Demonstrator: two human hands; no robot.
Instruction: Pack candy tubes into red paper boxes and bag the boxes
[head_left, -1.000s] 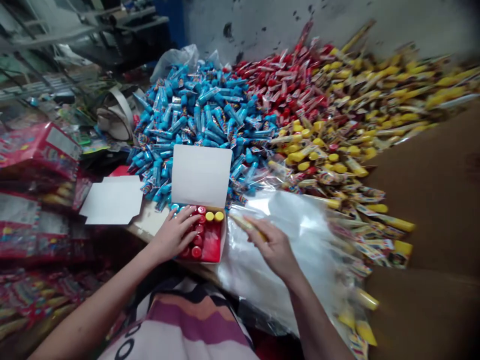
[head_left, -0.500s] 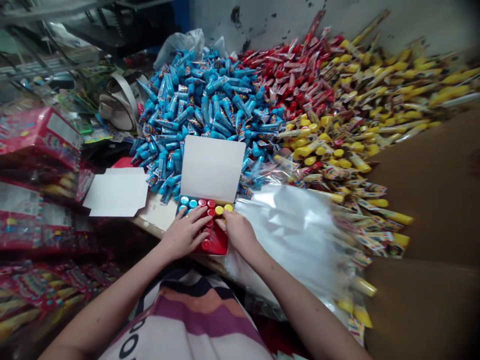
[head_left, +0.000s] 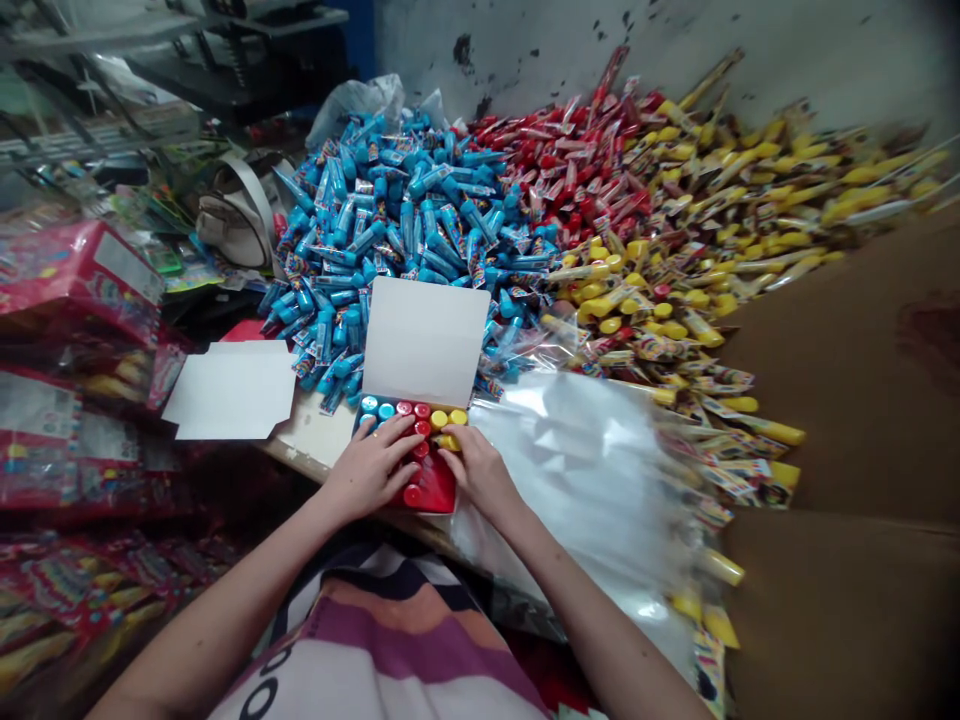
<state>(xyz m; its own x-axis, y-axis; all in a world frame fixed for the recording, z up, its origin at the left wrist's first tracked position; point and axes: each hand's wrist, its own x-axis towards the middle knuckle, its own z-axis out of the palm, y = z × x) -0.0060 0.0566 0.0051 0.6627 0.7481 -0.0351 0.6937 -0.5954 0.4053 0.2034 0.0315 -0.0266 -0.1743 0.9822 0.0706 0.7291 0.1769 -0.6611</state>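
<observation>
Pressing one flat, open left hand (head_left: pixel 371 468), gripping nothing, on one small red cardboard box (head_left: pixel 439 488) of capped tubes, pinching one yellow-capped plastic tube (head_left: pixel 448 441) in right hand (head_left: pixel 480 475).

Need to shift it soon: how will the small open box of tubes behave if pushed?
The box likely slides as one, being thin card with tubes packed upright. Its raised lid looks floppy; pushing there would probably just fold it. The near corner seems unfilled, so tubes may tip.
</observation>
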